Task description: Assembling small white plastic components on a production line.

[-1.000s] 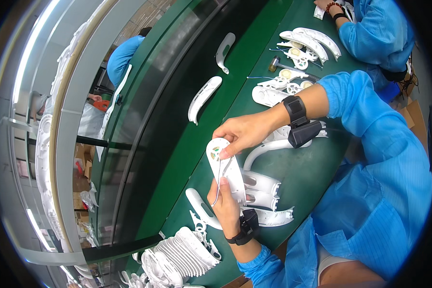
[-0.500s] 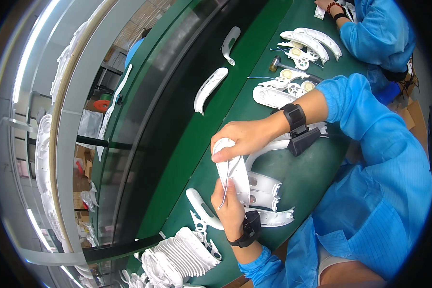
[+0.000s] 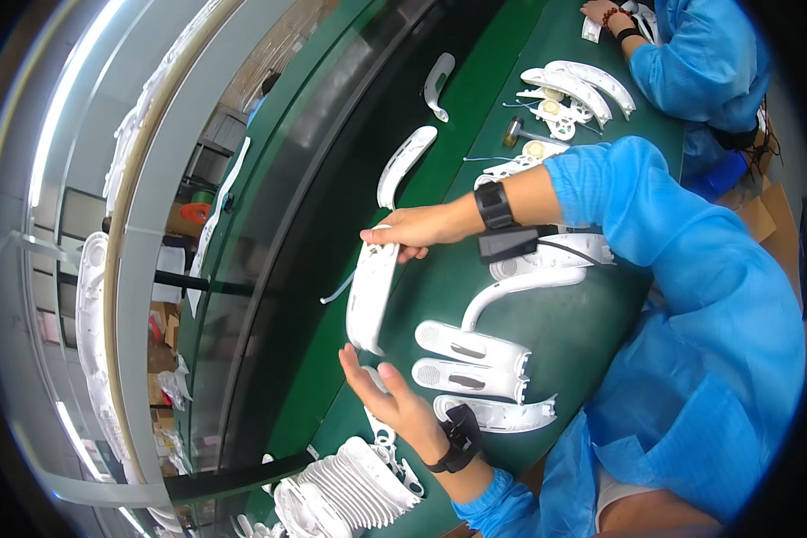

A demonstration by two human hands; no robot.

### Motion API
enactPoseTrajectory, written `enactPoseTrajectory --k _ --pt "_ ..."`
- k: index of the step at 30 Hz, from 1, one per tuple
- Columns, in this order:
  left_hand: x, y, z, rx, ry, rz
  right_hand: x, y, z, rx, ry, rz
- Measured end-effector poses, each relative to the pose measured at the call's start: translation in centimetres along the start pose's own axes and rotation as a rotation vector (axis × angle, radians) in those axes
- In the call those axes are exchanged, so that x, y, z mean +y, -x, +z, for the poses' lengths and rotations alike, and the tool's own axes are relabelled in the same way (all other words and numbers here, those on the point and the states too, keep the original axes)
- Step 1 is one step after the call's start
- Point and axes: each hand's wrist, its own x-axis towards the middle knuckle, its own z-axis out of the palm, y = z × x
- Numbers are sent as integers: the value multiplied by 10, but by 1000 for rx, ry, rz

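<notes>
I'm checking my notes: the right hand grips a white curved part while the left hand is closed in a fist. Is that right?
Not quite: the left hand is open, not in a fist, as the head view shows. The right hand does grip the white curved part.

At the upper right, a co-worker in a blue smock [image 3: 704,67] leans over the far end of the green worktop [image 3: 587,314], wearing a red beaded bracelet [image 3: 611,16] and a dark wristband [image 3: 630,34]. A mallet [image 3: 512,132] with an amber-toned head lies on the worktop. Behind the co-worker are dark cables [image 3: 765,121], and lower down a cardboard box [image 3: 776,235]. On the left, a fluorescent tube [image 3: 63,108] glows, with an orange-and-green spool [image 3: 195,212] and crumpled clear plastic bags [image 3: 172,387] beyond the frame.
</notes>
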Motion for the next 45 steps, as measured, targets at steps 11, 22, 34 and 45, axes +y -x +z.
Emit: enactPoseTrajectory --k 11,22,34,45 --pt "2 1 -1 -124 70 -22 31 -29 -120 682 1430 -446" --pt "-8 0 -3 -109 185 -113 -11 37 -65 243 1460 -1155" --pt "1 18 20 -410 688 -405 -41 154 38 -48 1236 -1403" --pt "16 18 23 -422 673 -384 -18 225 -98 628 1089 -392"
